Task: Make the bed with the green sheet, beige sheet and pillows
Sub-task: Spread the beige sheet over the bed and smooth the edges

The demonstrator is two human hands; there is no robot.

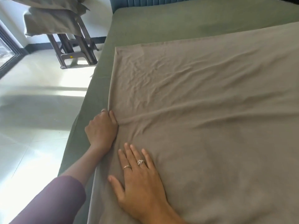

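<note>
Hands (101,130) (139,180) on beige sheet (202,110)

Beige sheet (202,118) spread over green sheet (161,25), wrinkled, its top edge short of blue headboard (145,1). Left hand (101,128) grips beige sheet's side edge, fingers curled into fold. Right hand (139,180) flat on beige sheet just beside it, fingers spread, two rings. Dark stool (76,50) on pale floor (32,110), pillows (50,21) stacked on top.

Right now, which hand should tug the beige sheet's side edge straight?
Probably the left hand: its fingers already pinch the beige sheet at that edge. The right hand lies flat, further in.
</note>
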